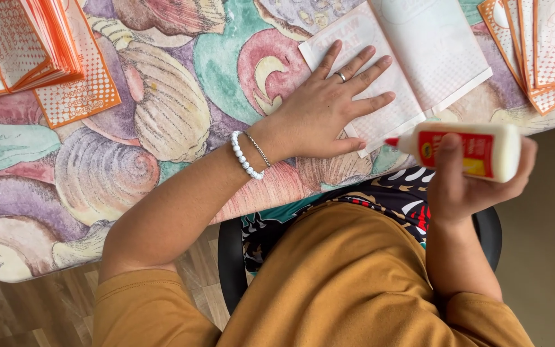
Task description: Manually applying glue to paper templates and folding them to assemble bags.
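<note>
My left hand [329, 106] lies flat, fingers spread, on a white paper bag [412, 61] that rests on the shell-patterned tablecloth [162, 128]. It wears a ring, a white bead bracelet and a thin chain. My right hand [467, 183] grips a white glue bottle [476, 149] with a red label, held sideways with its red tip pointing left, close to the bag's near edge and my left thumb.
A thick stack of orange-and-white paper bags [24, 45] sits at the far left, and several more fan out at the far right [544, 48]. The table edge runs above my lap. A black chair seat [232, 257] and wooden floor lie below.
</note>
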